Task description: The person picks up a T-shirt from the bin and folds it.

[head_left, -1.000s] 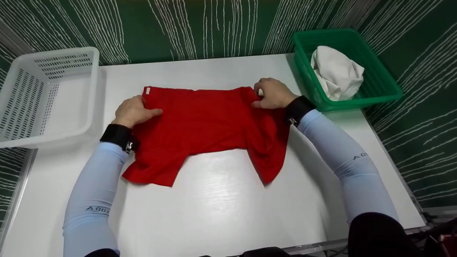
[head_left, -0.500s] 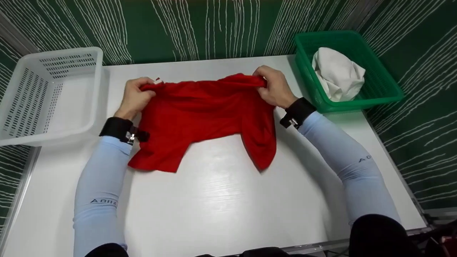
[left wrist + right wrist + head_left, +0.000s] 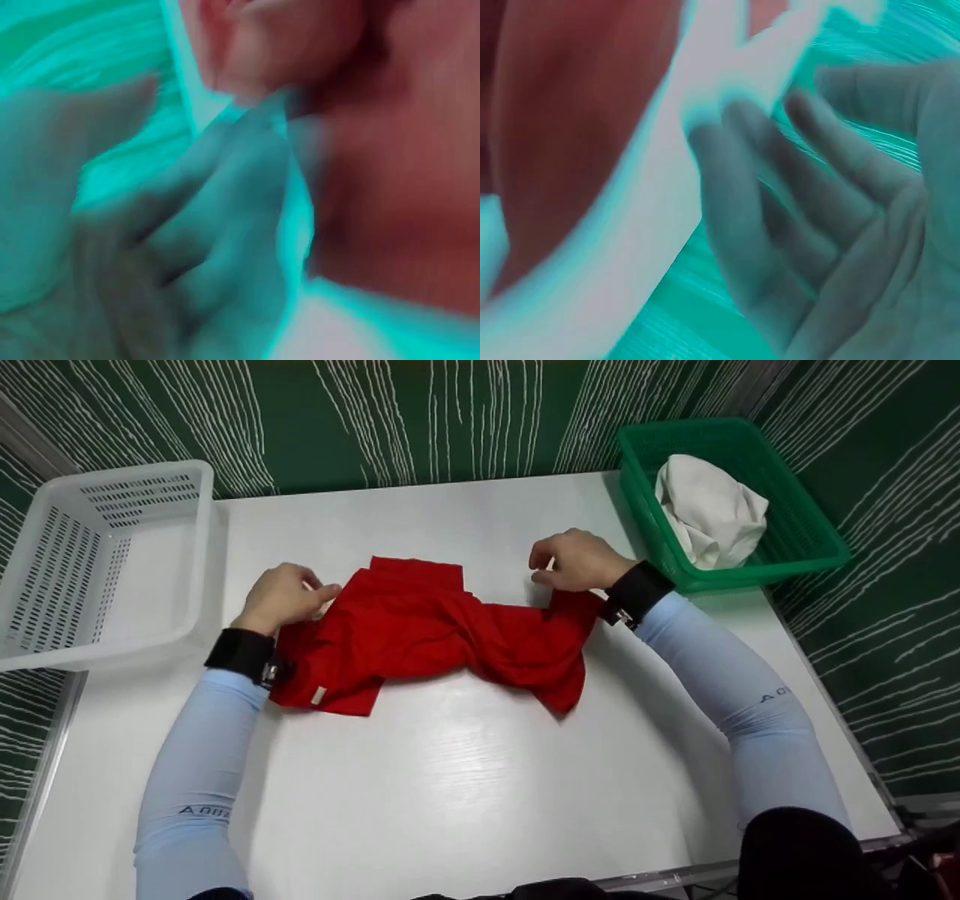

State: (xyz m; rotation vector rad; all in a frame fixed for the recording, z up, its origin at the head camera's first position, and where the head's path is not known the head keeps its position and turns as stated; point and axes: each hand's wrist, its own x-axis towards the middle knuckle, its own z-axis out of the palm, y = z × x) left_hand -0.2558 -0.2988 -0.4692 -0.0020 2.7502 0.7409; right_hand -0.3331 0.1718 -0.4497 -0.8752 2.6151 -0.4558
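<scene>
A crumpled red cloth garment [image 3: 420, 634], with a small white label [image 3: 319, 695] near its lower left, lies on the white table. A straight-edged flap of it sticks out at the top. Beside its upper left edge is my left hand [image 3: 281, 596], thumb and fingers apart with nothing pinched between them. The blurred left wrist view shows those fingers [image 3: 225, 217] alongside the red cloth. Off the garment's right end hovers my right hand [image 3: 576, 561], fingers loosely bent and holding nothing. In the right wrist view, its fingers [image 3: 727, 202] are spread apart from the cloth.
At the left stands a white perforated basket [image 3: 199, 555]. A green basket [image 3: 795, 574] with a bundled white cloth [image 3: 709, 514] inside sits at the back right. Green walls with white streaks rise behind and to the right of the table [image 3: 450, 810].
Both hands first lay at the garment's top corners, then gripped and lifted its top edge. Now they have let go, and that edge has flopped toward the person, the label now lower left.
</scene>
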